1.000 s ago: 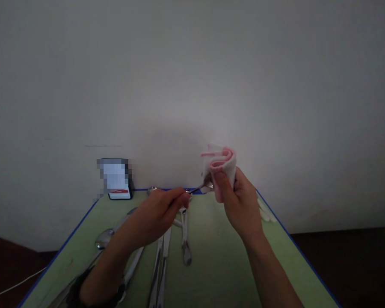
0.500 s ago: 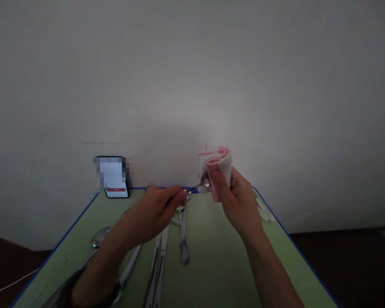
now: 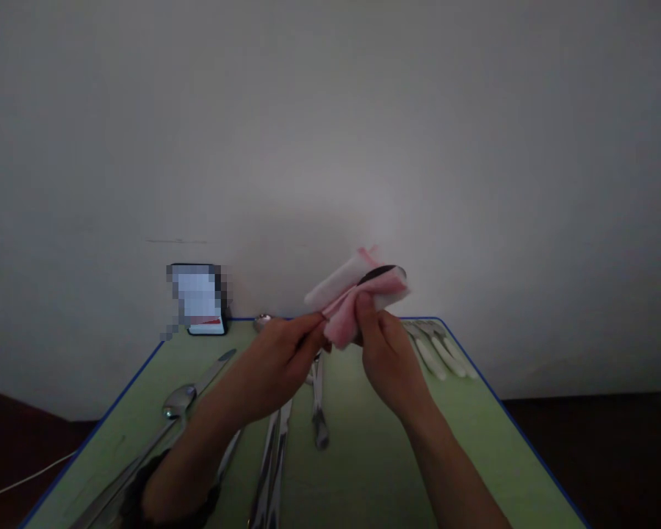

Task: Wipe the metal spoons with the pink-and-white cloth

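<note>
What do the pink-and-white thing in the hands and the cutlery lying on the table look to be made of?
The cloth looks like soft woven fabric, white with pink trim: it folds and drapes around the spoon bowl. The cutlery on the green table looks like polished metal, probably steel, judging by bright glints. The far-right pieces' pale handles might be plastic; unclear.

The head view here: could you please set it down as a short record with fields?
Left hand: left hand pinches the handle end of a spoon
Right hand: right hand grips a pink and white cloth folded around the spoon's bowl
Surface: green table with blue edge
Lying on table: metal cutlery near centre, large spoon at left, white-handled pieces at right
Back edge: phone propped against the wall
</note>
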Demonstrator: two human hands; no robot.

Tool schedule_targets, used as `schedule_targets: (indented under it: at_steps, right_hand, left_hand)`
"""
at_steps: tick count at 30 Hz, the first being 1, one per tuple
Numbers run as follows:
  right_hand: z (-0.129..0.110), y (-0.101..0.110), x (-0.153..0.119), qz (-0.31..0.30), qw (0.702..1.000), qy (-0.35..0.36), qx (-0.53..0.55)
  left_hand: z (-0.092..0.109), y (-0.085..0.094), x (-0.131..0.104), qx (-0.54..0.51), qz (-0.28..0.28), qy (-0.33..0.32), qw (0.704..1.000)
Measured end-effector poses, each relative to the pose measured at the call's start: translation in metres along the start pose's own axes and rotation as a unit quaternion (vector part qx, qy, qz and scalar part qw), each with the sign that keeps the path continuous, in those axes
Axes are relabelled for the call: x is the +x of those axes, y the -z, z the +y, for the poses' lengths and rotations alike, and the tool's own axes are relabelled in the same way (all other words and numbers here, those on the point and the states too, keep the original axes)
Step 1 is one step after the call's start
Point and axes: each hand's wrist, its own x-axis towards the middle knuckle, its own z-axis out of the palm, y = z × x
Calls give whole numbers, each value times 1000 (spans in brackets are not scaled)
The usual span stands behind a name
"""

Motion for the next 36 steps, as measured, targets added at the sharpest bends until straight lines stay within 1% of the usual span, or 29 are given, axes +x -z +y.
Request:
schedule_targets:
  at_steps: [3, 5, 8, 11, 14, 20, 24, 27, 32, 36]
  right_hand:
    - [4, -7, -1, 2, 1000, -4, 9]
    - [7, -8, -1, 1, 1000, -3, 19]
    - [8, -7, 0, -11, 999, -7, 46]
    - [7, -5, 1, -6, 997, -10, 73]
    - [7, -2, 2, -3, 995, 6, 95]
    - [6, 7, 4, -6, 997, 39, 73]
    - [2, 15, 4, 8, 998, 63, 30]
    - [2, 22, 6, 15, 997, 72, 3]
    - [6, 35, 10, -57, 995, 70, -34]
    - [8, 38, 11, -76, 994, 70, -46]
  left_hand:
    - [0, 0, -1, -21, -19, 4, 1000]
    - [1, 1, -1, -25, -17, 11, 999]
    - [2, 1, 0, -37, -12, 16, 999]
    - [3, 1, 0, -39, -17, 22, 999]
    - [5, 2, 0, -32, -24, 30, 999]
    - [9, 4, -2, -29, -28, 37, 998]
    - [11, 5, -4, -10, -19, 39, 999]
    - [10, 7, -5, 13, -24, 42, 999]
    - [7, 12, -6, 36, -48, 42, 997]
    - [7, 14, -6, 44, -59, 47, 996]
